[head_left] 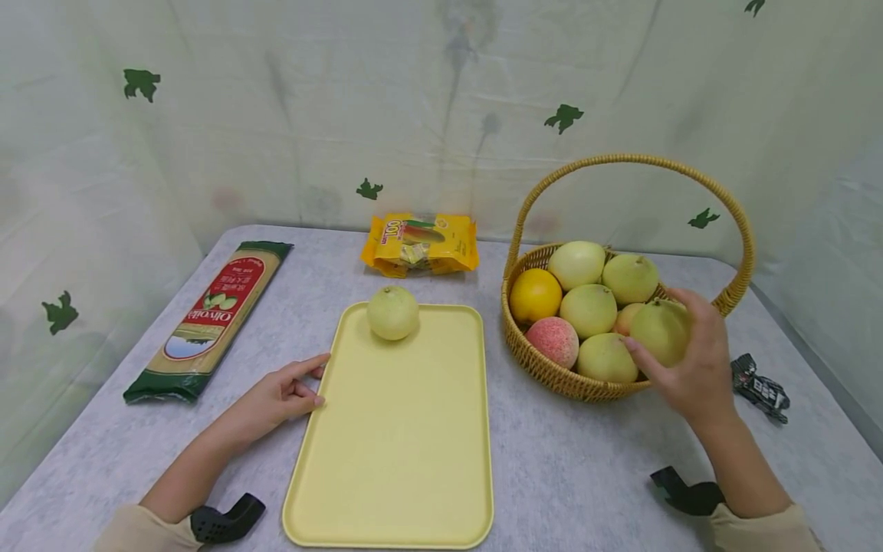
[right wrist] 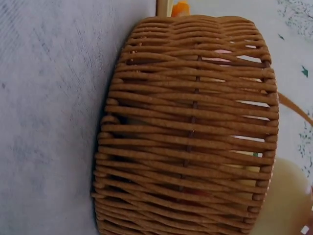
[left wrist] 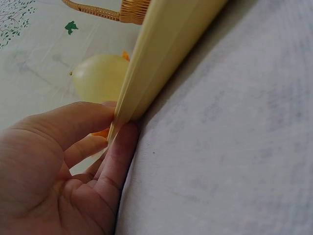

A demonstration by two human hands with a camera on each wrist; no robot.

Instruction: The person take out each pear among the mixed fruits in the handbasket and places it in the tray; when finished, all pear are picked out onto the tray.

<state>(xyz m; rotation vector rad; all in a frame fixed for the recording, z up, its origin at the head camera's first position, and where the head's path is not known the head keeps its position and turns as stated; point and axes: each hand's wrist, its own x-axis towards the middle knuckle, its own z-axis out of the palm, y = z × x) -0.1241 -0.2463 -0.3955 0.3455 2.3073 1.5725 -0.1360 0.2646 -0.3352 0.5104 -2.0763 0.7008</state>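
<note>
My left hand point(head_left: 283, 395) pinches the left edge of a pale yellow tray point(head_left: 400, 429); the left wrist view shows thumb and fingers of that hand point(left wrist: 73, 161) on the tray's rim point(left wrist: 151, 63). One round pale-green fruit point(head_left: 392, 313) sits at the tray's far end. Over the right side of a wicker basket point(head_left: 552, 376), my right hand point(head_left: 707, 368) grips a round green fruit point(head_left: 661, 331) between thumb and fingers. The right wrist view is mostly the basket's woven wall point(right wrist: 190, 122), with a pale fruit point(right wrist: 283, 196) at its lower right; the hand is nearly out of that view.
Several more green fruits, an orange point(head_left: 535, 296) and a pinkish peach point(head_left: 553, 342) lie in the basket, under its tall arched handle point(head_left: 628, 159). A yellow snack packet point(head_left: 421, 245) is at the back, a pasta packet point(head_left: 214, 322) at left, a black wrapped item point(head_left: 760, 389) at right.
</note>
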